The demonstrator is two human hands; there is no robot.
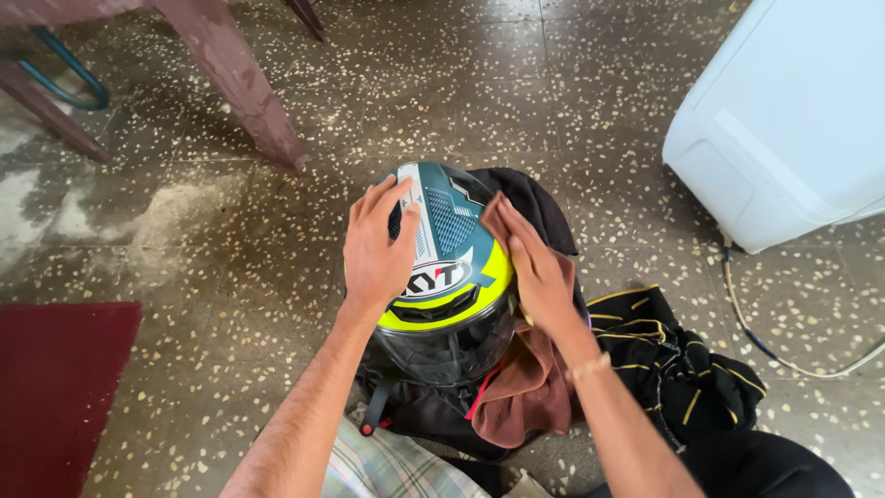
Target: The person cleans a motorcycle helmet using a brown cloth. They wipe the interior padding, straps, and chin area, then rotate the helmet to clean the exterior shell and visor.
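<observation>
Teal-and-neon-yellow motorcycle helmet (452, 242) w/ clear visor sits on person's lap over speckled terrazzo floor (230, 249); left hand (380, 247) lies spread flat, steadying the shell, right hand (535, 269) presses brown cloth (527, 383) flat to its side, seemingly mid-wipe, needing firm strokes next.

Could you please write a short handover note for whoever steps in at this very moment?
Left hand: flat on top of the teal and neon-yellow motorcycle helmet, steadying it.
Right hand: pressing a brown cloth against the helmet's right side; the cloth hangs down below the wrist.
The helmet sits in front of the person's knees on dark fabric, clear visor facing the person. A black garment with yellow stripes lies on the speckled floor to the right.
Done: cloth is on the shell's right side.
Left: cannot tell which areas are already wiped; the visor looks untouched.
</observation>
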